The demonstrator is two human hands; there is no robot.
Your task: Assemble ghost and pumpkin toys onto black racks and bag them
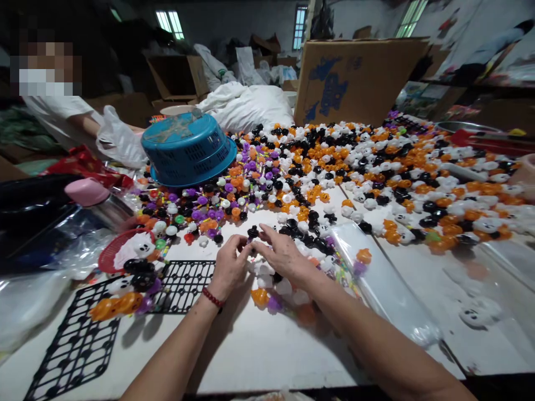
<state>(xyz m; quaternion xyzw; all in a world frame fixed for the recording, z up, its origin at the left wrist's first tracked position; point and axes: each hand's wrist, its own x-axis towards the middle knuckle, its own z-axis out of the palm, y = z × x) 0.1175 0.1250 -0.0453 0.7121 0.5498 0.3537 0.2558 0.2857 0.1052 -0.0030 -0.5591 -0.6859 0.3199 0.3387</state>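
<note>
– If starting from the fingertips, what to picture first?

– A small black-topped piece (252, 230), a little purple beneath, right where the fingertips of both hands meet.

– And the fingers themselves?

– On the left hand (229, 267), thumb and forefinger drawn close, apparently pinching the piece. On the right hand (285, 256), thumb bent in toward the same spot, forefinger lifted and apart; other fingertips hidden, so cannot tell about any grip there.

– Which step, judging by that?

– Probably close fingertip work on one piece, perhaps fitting or adjusting; too small to say which.

– And for the next move?

– Most likely a need for a steady left pinch, plus right thumb and forefinger closing from the other side.

– Now outward?

– Below the right fingers, an orange-and-purple piece (261, 297) on a white table (259, 356). Left of the left fingers, a flat black grid (184, 285); farther left, a red basket (106, 257). Right of the right fingers, clear plastic bags (387, 287). Beyond the fingertips, a broad heap of small figures (334, 161), an upturned blue basket (188, 153) and, farthest, a cardboard box (359, 83).
</note>
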